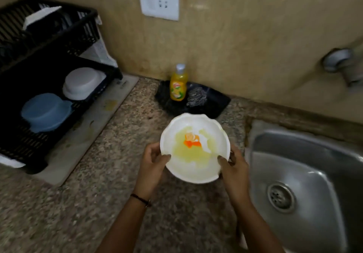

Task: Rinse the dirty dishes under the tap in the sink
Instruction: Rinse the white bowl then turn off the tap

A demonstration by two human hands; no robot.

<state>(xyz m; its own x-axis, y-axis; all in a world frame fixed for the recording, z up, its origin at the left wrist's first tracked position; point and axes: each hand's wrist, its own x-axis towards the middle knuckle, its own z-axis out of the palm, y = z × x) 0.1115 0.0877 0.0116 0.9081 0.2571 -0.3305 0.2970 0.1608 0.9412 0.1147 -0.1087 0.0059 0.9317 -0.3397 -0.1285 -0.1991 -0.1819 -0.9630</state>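
no legible txt, bottle [178,85] label blurred (just colours)

The sink [275,146] and tap [338,61] run off the right edge

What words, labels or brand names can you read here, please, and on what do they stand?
No text is legible.
Label on the yellow soap bottle: blurred.
Small mark on the white slab under the dish rack: unreadable.
Print on the paper behind it: too small.
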